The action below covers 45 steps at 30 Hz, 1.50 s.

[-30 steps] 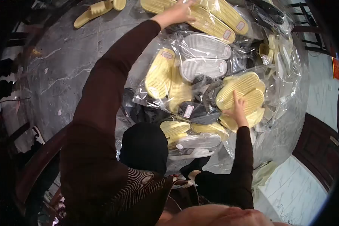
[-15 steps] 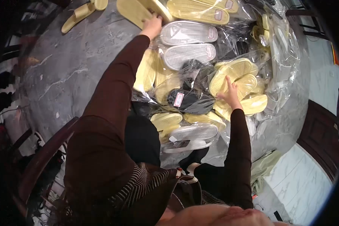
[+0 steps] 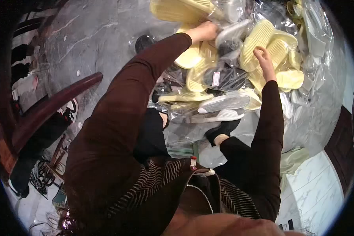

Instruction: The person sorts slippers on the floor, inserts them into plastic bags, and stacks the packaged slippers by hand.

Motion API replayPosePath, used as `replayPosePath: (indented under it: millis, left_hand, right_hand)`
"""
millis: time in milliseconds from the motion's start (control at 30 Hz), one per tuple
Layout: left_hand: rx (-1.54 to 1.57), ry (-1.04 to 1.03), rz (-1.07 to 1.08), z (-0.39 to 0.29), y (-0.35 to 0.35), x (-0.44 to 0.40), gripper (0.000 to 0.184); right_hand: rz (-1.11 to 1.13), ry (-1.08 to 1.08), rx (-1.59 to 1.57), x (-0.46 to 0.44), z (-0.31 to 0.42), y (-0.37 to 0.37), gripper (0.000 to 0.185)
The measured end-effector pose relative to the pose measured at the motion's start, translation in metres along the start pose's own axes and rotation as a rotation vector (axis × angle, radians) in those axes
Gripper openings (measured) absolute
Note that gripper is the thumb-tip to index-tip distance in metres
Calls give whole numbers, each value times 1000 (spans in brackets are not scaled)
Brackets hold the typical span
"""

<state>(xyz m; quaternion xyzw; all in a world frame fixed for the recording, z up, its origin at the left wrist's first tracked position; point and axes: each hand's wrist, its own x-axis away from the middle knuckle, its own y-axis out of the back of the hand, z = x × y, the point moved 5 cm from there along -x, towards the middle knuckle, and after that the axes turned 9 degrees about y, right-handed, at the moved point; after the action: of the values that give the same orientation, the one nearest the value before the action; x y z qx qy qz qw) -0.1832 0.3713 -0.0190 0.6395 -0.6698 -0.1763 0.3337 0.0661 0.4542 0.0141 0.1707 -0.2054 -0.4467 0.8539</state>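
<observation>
My left hand (image 3: pixel 206 32) is at the left end of a tilted, blurred white slipper (image 3: pixel 233 33) in clear plastic. Its fingers look curled, but their tips are hidden, so what they grip does not show. My right hand (image 3: pixel 265 62) lies over a bagged pair of yellow slippers (image 3: pixel 256 41), its fingers drawn together on the clear plastic. Between and below my hands is a black slipper with a pale tag (image 3: pixel 216 78). More yellow slippers (image 3: pixel 188 57) lie just below my left wrist.
Bagged yellow slippers (image 3: pixel 177 11) lie at the far side. Nearest me are a grey-white slipper (image 3: pixel 226 103) and a white slipper (image 3: pixel 224 116). Crumpled clear plastic (image 3: pixel 316 39) lies at right. A dark red wooden chair part (image 3: pixel 63 104) stands at left on the grey floor.
My left hand has left the far yellow slippers and come to the white pair, which now tilts. My right hand's fingers, spread before, are drawn together. The view has shifted.
</observation>
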Motion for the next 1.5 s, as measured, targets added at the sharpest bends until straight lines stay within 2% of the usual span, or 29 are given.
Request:
replayPosePath:
  millis: [67,167,233,300,367,467,567,633,733,767,833,900,967,1000,1033,1067,1100,1200,1233,1267,1300,1333,1367,1467,1500]
  left_hand:
    - [-24,-22,-57,-24,6,19,18]
    - [90,-278,49,-79,-4,81,17]
    - [65,-255,54,-91,8,123,18]
    - [61,-225,134,-116,-12,172,18]
    - [144,-190,110,-134,-27,220,18]
    - [280,-125,71,-153,-40,276,17]
    - [359,8,117,-168,-60,323,18]
    - [414,8,77,-175,-65,339,17]
    - [506,-10,22,-185,-70,362,17]
    - [629,14,-41,-187,-63,369,16]
    - [866,50,-151,-191,-49,380,15]
    - [858,65,-40,-177,-39,377,11]
    - [1223,31,-28,-190,-19,387,15]
    - [1199,23,-2,-199,-7,393,15]
    - [1395,-18,69,-209,7,399,16]
    - [1591,-55,148,-217,18,403,16]
    - [1572,-58,182,-225,26,409,16]
    - [1882,-99,356,-243,39,417,17]
    - [1871,-90,387,-239,34,412,17]
    - [2002,-126,291,-225,29,404,19]
    - [2133,-157,184,-209,22,398,22]
    - [2131,-138,207,-201,12,394,22]
    - [2185,-153,192,-192,6,392,23]
    - [2286,-172,149,-171,2,389,23]
    - [2199,-115,123,-165,3,387,23]
  right_hand:
    - [21,-154,-105,20,19,-14,41]
    - [-3,-209,-70,82,40,-27,38]
    - [-5,-196,-68,102,58,-41,37]
    - [74,87,-56,143,53,-41,37]
    - [130,226,-45,184,62,-44,38]
    - [71,-18,-65,228,60,-51,36]
    - [34,5,-42,265,72,-48,36]
    - [31,10,-35,292,80,-51,36]
    - [-119,53,-160,335,93,-44,36]
    - [-122,58,-167,348,97,-46,36]
    - [-306,-62,-382,379,93,-45,38]
    - [-427,-123,-510,394,88,-39,38]
    - [-559,-176,-780,397,79,-34,37]
    - [-626,-199,-920,398,75,-32,36]
    - [-655,-195,-940,398,71,-31,36]
    - [-628,-184,-975,396,68,-31,35]
    - [-603,-172,-1006,394,64,-32,35]
    - [-582,-182,-1072,389,61,-35,32]
    - [-556,-211,-1097,390,63,-42,30]
    - [-584,-215,-1106,395,75,-45,30]
    - [-485,-159,-1121,395,92,-51,32]
    - [-382,-103,-1131,397,106,-54,33]
    - [-401,-112,-1138,399,105,-54,33]
    - [-130,-187,-1578,389,106,-76,36]
    - [-135,-188,-1584,382,98,-75,36]
